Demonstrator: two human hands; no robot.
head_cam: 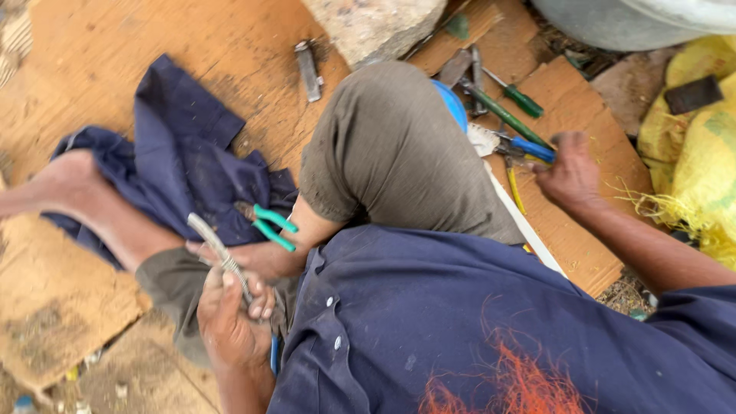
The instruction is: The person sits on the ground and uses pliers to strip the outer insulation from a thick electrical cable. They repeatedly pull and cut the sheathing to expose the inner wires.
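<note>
Cardboard [192,46], brown and stained, was spread over the ground as the working surface; a dark blue cloth [180,165] was crumpled on it at the left, with green-handled pliers [268,224] lying at its near edge; a grey stone [376,23] and yellow sacks [694,146] were seen at the far side. A twisted wire [218,253] was pinched in the closed fingers of the left hand [230,318]; the right hand [571,172] was laid with curled fingers on blue-handled pliers [529,147], beside green-handled screwdrivers [510,107].
</note>
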